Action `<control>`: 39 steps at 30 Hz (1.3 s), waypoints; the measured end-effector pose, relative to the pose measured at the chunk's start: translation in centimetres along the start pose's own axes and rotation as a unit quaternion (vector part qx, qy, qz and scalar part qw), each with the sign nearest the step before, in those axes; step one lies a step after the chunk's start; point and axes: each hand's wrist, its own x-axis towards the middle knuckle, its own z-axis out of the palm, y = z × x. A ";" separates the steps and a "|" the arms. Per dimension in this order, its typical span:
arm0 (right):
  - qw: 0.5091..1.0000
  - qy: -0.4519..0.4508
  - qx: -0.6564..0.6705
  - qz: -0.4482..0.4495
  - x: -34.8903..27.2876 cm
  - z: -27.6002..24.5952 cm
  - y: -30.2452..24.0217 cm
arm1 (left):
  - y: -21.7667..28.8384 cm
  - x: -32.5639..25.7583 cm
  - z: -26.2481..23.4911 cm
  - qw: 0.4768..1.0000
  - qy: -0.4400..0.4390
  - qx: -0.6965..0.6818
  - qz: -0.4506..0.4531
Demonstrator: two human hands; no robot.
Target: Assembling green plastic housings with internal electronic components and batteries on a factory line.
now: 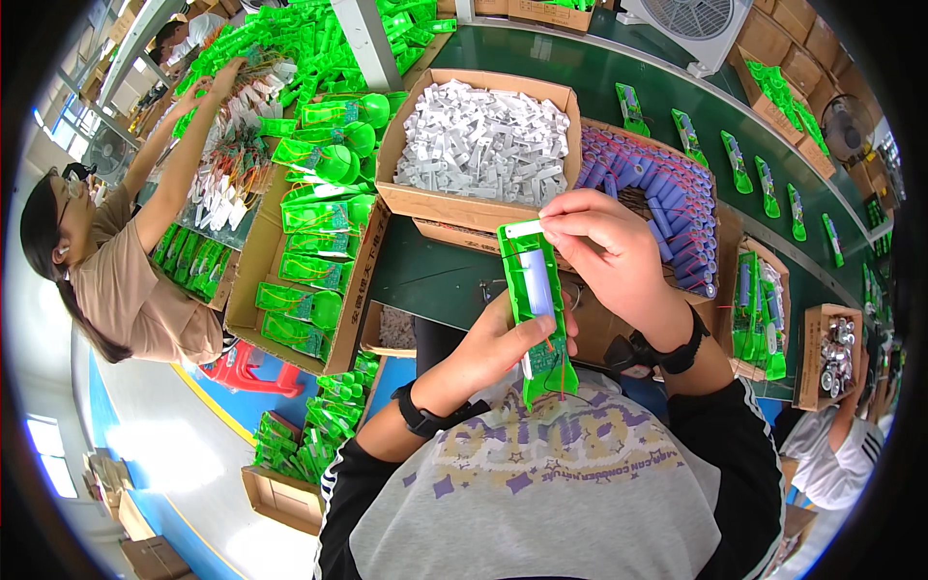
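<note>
My left hand (507,343) grips a long green plastic housing (535,309) from below. A pale blue cylindrical cell lies in the housing, and a small circuit board with red wires sits at its lower end. My right hand (604,253) pinches a small white plastic piece (522,229) at the housing's top end. A cardboard box of white plastic pieces (480,143) stands just beyond my hands. To its right is a box of purple-blue cylindrical cells (657,198).
A box of green housings (314,266) lies at the left. A dark green conveyor belt (677,92) carries green assemblies at the right. A person in a tan shirt (126,280) reaches into parts at the far left. Small boxes (831,353) stand at the right.
</note>
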 end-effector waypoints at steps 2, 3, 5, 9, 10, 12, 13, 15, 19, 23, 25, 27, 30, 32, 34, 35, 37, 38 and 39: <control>0.999 0.006 -0.031 -0.031 0.0 0.2 0.2 | 0.0 0.0 0.0 1.000 -0.002 0.000 0.001; 0.999 0.007 -0.032 -0.031 0.0 0.2 0.3 | 0.0 0.1 0.0 1.000 -0.007 -0.002 0.003; 0.998 0.010 -0.049 -0.043 0.0 0.4 0.4 | -0.1 0.1 0.0 1.000 -0.012 -0.004 0.006; 0.996 -0.005 -0.071 -0.049 0.2 0.3 0.2 | -0.3 0.2 -0.3 1.000 -0.019 0.005 0.010; 0.995 -0.023 -0.085 -0.052 0.2 0.2 0.1 | -0.4 0.2 -0.3 1.000 -0.021 0.008 0.012; 0.993 -0.040 -0.100 -0.053 0.4 -0.2 0.0 | -0.3 0.2 -0.4 1.000 -0.026 -0.001 0.004; 0.993 -0.065 -0.089 -0.040 0.4 -0.3 0.0 | -0.3 0.2 -0.5 1.000 -0.030 -0.011 -0.003; 0.993 -0.091 -0.077 -0.027 0.8 -0.8 0.0 | 0.0 0.1 -0.6 0.999 -0.035 -0.015 -0.010; 0.977 -0.132 -0.145 -0.083 0.8 -1.6 -0.3 | 0.1 0.1 -0.9 0.999 -0.038 -0.008 -0.007; 0.993 -0.092 0.022 0.068 0.0 -1.7 -2.1 | 0.4 0.1 -1.0 1.000 -0.021 -0.011 0.017; 0.964 -0.190 -0.013 0.185 -1.0 -2.6 -3.0 | 0.7 0.0 -0.7 0.998 0.045 -0.018 0.033; 0.906 -0.338 -0.056 0.248 -1.5 -3.3 -4.2 | 0.8 0.1 -0.9 0.998 0.054 -0.010 0.022; 0.879 -0.411 -0.051 0.236 -2.2 -2.8 -4.4 | 0.4 0.6 -1.1 0.995 0.072 -0.019 0.071; 0.890 -0.387 -0.048 0.236 -2.6 -2.3 -3.8 | 0.4 1.0 -0.8 0.994 0.070 -0.003 0.082; 0.901 -0.362 -0.048 0.233 -3.2 -2.4 -3.4 | 0.5 1.1 -0.8 0.994 0.054 0.041 0.085; 0.906 -0.348 -0.057 0.233 -3.4 -2.4 -3.4 | 0.5 1.3 -0.7 0.994 0.049 0.042 0.086; 0.912 -0.330 -0.070 0.234 -3.4 -2.9 -3.2 | 0.7 1.7 -0.2 0.986 0.055 0.052 0.149; 0.919 -0.311 -0.065 0.232 -3.3 -3.3 -3.2 | 0.4 1.8 -0.9 0.981 0.027 0.092 0.170; 0.926 -0.293 -0.060 0.230 -3.2 -3.8 -3.2 | 0.0 1.8 -1.5 0.981 0.024 0.093 0.171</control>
